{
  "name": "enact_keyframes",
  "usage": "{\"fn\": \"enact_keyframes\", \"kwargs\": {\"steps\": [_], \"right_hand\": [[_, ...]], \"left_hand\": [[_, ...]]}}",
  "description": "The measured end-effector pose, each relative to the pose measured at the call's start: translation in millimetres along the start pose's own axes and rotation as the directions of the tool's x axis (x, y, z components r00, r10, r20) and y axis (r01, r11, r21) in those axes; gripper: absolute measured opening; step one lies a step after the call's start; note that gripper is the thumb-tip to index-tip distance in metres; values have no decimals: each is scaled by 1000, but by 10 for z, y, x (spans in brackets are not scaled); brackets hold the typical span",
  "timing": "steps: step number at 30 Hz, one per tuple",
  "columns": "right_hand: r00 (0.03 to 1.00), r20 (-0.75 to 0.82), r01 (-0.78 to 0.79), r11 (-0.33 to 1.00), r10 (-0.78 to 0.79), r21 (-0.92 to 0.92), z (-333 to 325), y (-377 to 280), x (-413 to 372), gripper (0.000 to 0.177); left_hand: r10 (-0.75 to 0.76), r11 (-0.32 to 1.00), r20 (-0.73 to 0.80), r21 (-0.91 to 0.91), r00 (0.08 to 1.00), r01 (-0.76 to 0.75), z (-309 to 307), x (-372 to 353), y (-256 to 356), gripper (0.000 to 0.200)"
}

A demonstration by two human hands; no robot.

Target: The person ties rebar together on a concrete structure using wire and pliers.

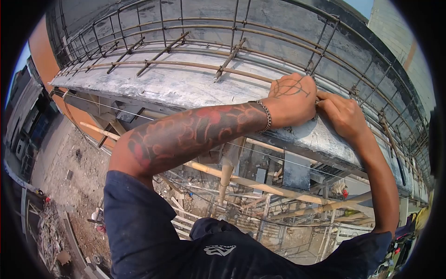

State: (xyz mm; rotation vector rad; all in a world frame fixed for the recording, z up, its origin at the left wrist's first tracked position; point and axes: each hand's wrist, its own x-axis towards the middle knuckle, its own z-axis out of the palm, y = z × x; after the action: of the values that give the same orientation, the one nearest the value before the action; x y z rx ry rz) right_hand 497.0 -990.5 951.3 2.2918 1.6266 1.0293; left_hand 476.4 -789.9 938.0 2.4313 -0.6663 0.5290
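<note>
Two hands meet at 1 spot: my left hand (290, 100) has its fingers curled shut on top of the long steel bar (195, 65) where it runs under my knuckles, & my right hand (343, 116) fingertips (325, 101) are pinched narrow right beside it, touching the left, but what they pinch is hidden. The bar lies along the top of the gray concrete ledge (176, 86), w/ a cage of thin steel rods (241, 32) standing behind it. A chain bracelet (267, 116) is on my left wrist, & far below are bamboo poles (260, 186) & a dirt yard (79, 176).
</note>
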Motion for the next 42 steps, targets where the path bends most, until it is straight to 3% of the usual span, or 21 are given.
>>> {"fn": "enact_keyframes", "kwargs": {"steps": [4,6,8,10,12,15,17,19,20,22,23,27,28,31,33,36,37,38,39,41,42], "right_hand": [[996,4,-87,975,88,204,-133,-117,155,16],[815,309,-577,638,490,510,-218,-111,217,24],[793,406,-610,585,455,535,-142,46,230,27],[679,597,-730,485,428,482,-219,174,234,33],[728,564,-685,456,391,568,-215,165,192,31],[645,652,-762,398,399,510,-300,231,146,29],[821,492,-570,454,290,685,-102,310,137,29],[774,581,-631,381,251,676,-148,318,197,30],[755,618,-651,365,221,665,-99,410,162,33],[746,634,-665,296,204,686,-23,483,119,42],[744,619,-668,326,253,669,53,629,-17,43],[707,588,-706,448,394,548,106,821,-206,35],[707,592,-705,452,387,546,105,817,-244,35],[712,571,-699,490,409,521,161,782,-313,29],[796,473,-600,596,378,534,184,677,-329,23],[803,385,-591,528,455,610,68,143,-36,16],[851,314,-520,582,422,625,42,61,14,14],[847,315,-531,699,428,479,-17,57,32,14],[864,259,-501,690,431,523,-13,9,45,15],[879,275,-477,709,390,519,-89,-23,87,21],[878,255,-478,727,405,493,-72,-28,66,22]], "left_hand": [[93,995,-30,41,995,-92,93,-55,24,27],[132,985,-42,114,990,-127,78,-108,7,27],[204,967,8,152,979,-202,83,-90,18,23],[277,955,-118,141,954,-260,151,-97,-29,22],[175,977,40,118,984,-178,-52,-99,130,21],[196,966,13,166,980,-196,-4,-16,177,19],[243,948,28,202,970,-244,-51,-81,130,19],[406,898,-157,251,900,-362,126,-97,-10,19],[317,943,-206,169,926,-285,224,-48,-2,19],[328,908,-157,326,932,-265,363,5,10,18],[289,894,-53,372,956,-249,344,11,55,19],[350,898,-102,319,931,-303,345,45,33,16],[430,864,-246,392,868,-317,422,74,-18,15],[473,812,-208,480,856,-332,379,86,-5,14],[526,773,-173,505,833,-383,332,68,-76,15],[636,665,-138,597,760,-448,189,11,-63,18],[674,610,-90,628,733,-484,109,-10,-61,18],[670,629,-62,577,739,-521,30,-4,-67,15],[694,629,-86,554,714,-545,-1,9,-105,14],[536,749,45,434,843,-500,-127,-3,-137,21],[561,752,44,390,827,-531,-190,-20,-167,22]]}}
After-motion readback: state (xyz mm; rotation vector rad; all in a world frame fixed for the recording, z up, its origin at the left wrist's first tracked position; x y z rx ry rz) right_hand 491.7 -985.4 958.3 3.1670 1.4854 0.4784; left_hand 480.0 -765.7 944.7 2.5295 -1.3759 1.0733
